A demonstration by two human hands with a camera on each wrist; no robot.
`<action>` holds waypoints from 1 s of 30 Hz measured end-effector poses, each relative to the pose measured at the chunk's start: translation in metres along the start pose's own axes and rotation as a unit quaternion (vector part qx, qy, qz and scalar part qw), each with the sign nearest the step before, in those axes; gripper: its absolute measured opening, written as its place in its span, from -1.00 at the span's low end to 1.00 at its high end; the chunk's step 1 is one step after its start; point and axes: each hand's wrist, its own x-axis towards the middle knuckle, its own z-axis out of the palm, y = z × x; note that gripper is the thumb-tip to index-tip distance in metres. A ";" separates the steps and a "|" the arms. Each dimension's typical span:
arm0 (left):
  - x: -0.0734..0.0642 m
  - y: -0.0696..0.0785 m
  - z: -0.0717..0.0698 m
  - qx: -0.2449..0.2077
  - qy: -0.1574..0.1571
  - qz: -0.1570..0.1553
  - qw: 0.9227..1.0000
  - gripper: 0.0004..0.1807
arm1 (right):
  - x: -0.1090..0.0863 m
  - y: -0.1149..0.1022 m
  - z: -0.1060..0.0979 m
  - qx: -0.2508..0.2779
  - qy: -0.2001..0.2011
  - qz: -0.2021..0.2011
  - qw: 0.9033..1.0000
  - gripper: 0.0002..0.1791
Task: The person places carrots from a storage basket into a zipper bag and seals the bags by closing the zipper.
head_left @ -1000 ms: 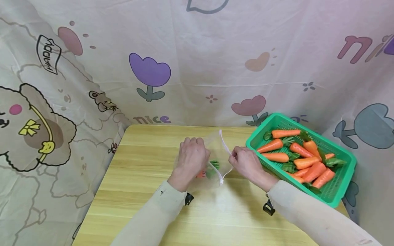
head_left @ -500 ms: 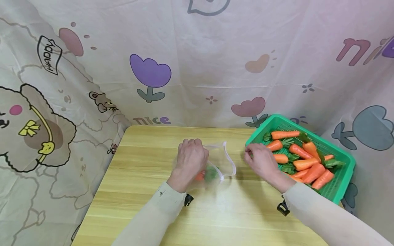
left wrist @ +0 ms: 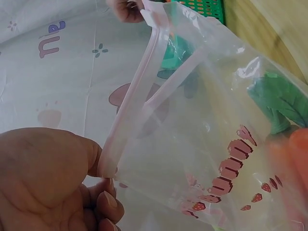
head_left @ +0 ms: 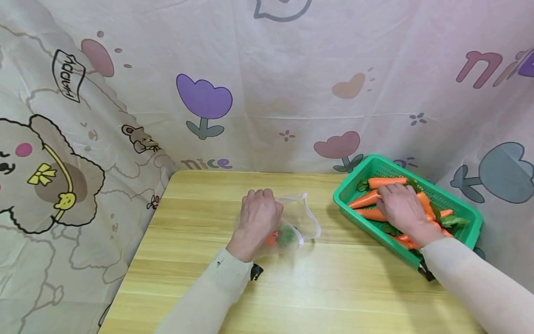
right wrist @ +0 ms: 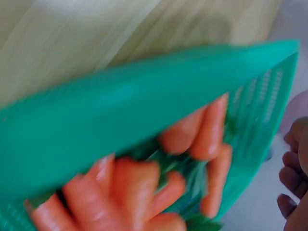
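Observation:
My left hand [head_left: 256,220] pinches the top corner of a clear zip bag [left wrist: 173,139] by its whitish seal strip. The bag's mouth gapes toward the right, and red lettering is printed on its side. Inside show orange carrot [left wrist: 291,149] and green leaves [left wrist: 279,98]; the hand hides part of the bag in the head view. My right hand [head_left: 400,208] is over the green basket [head_left: 352,178], just above the carrots [head_left: 365,199]. In the right wrist view its fingers [right wrist: 291,175] are loosely bent, with nothing seen between them.
The basket, holding several carrots with leafy tops, stands at the right back of the wooden table [head_left: 187,241]. A patterned cloth [head_left: 271,93] hangs behind the table and along its sides.
My right hand has let go of the bag's seal strip and moved right, over the basket. The left hand has stayed at the bag, whose mouth now stands open by itself.

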 end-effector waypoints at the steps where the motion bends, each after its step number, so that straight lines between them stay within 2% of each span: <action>1: 0.000 0.000 0.000 -0.002 -0.006 -0.004 1.000 -0.75 | -0.003 0.006 0.001 -0.002 -0.020 0.002 1.000 -0.83; 4: 0.001 0.000 0.000 -0.007 -0.020 -0.014 1.000 -0.76 | -0.010 0.020 0.003 -0.004 -0.096 0.014 0.995 -0.82; 8: 0.001 0.001 0.001 -0.014 -0.031 -0.022 0.999 -0.77 | -0.018 0.032 0.007 -0.016 -0.200 0.018 0.980 -0.59; 11: 0.001 0.001 0.002 -0.013 -0.028 -0.020 0.999 -0.76 | -0.022 0.039 0.011 -0.025 -0.240 0.007 0.971 -0.45; 14: 0.001 0.001 0.002 -0.010 -0.028 -0.017 0.999 -0.76 | -0.024 0.044 0.016 -0.029 -0.252 -0.006 0.967 -0.40; 17: 0.002 0.001 0.001 -0.017 -0.043 -0.023 0.999 -0.76 | -0.025 0.049 0.021 -0.034 -0.260 -0.019 0.965 -0.42; 20: 0.002 0.001 0.001 -0.027 -0.060 -0.029 0.997 -0.76 | -0.026 0.052 0.027 -0.047 -0.280 -0.036 0.958 -0.40; 24: 0.002 0.001 0.001 -0.027 -0.062 -0.026 0.997 -0.75 | -0.029 0.055 0.034 -0.057 -0.298 -0.056 0.951 -0.36; 30: 0.002 -0.001 -0.001 -0.016 -0.052 -0.024 0.998 -0.75 | -0.025 0.059 0.040 -0.052 -0.277 -0.053 0.958 -0.56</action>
